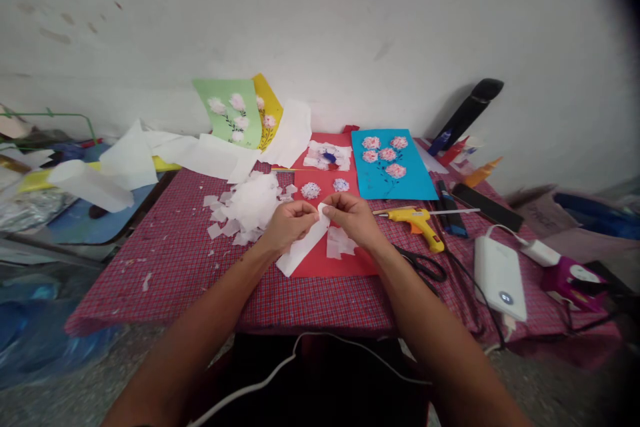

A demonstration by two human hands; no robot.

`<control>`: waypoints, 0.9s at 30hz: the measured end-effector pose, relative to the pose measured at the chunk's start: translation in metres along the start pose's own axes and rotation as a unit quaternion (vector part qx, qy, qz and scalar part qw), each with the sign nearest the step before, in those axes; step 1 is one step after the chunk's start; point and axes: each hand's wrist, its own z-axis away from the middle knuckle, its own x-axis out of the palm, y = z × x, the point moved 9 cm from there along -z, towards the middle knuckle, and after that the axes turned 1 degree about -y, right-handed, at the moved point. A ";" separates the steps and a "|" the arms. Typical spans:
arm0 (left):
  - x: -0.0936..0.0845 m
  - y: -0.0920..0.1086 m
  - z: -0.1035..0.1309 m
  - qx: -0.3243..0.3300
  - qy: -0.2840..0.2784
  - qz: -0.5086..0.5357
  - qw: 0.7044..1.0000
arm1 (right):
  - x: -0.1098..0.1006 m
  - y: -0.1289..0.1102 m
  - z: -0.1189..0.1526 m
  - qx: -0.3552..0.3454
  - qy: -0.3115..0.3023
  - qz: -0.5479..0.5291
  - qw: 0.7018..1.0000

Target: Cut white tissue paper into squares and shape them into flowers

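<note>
Both my hands meet over a red sheet and pinch the top end of a white paper strip. My left hand has its thumb and fingers pressed together at the strip's left edge. From the other side, my right hand grips the strip's tip between thumb and finger. Below my right hand lie small white paper pieces. Two paper flowers, one whitish and one purple-tinged, rest just beyond my fingers. A heap of white paper squares is left of my left hand.
A blue card with pink flowers lies behind, near a yellow glue gun, black scissors and a white power bank. Green and yellow cards lean on the wall. A white cable crosses my lap.
</note>
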 end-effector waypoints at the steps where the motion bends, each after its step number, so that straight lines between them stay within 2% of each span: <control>1: 0.000 0.000 0.000 0.001 0.002 0.000 1.000 | -0.001 0.002 -0.001 0.000 0.003 -0.006 1.000; 6: -0.002 0.001 -0.001 0.005 0.014 0.010 1.000 | -0.007 0.001 -0.003 -0.026 0.035 -0.007 0.999; 10: -0.004 0.001 -0.002 0.009 0.030 0.016 0.999 | -0.014 -0.014 0.001 -0.065 0.070 0.079 0.992; 13: -0.006 -0.001 -0.003 0.019 0.028 -0.001 0.999 | -0.006 -0.015 0.003 -0.047 0.028 0.105 0.993; 16: -0.006 0.001 -0.003 0.059 0.019 -0.057 0.996 | 0.002 -0.012 0.004 -0.026 -0.012 0.107 0.994; 21: -0.004 0.008 0.000 0.132 0.020 -0.169 0.977 | 0.003 -0.010 0.004 -0.019 -0.007 0.154 0.988; 27: -0.002 0.009 0.001 0.156 0.023 -0.221 0.962 | 0.002 -0.010 0.003 -0.021 -0.007 0.184 0.983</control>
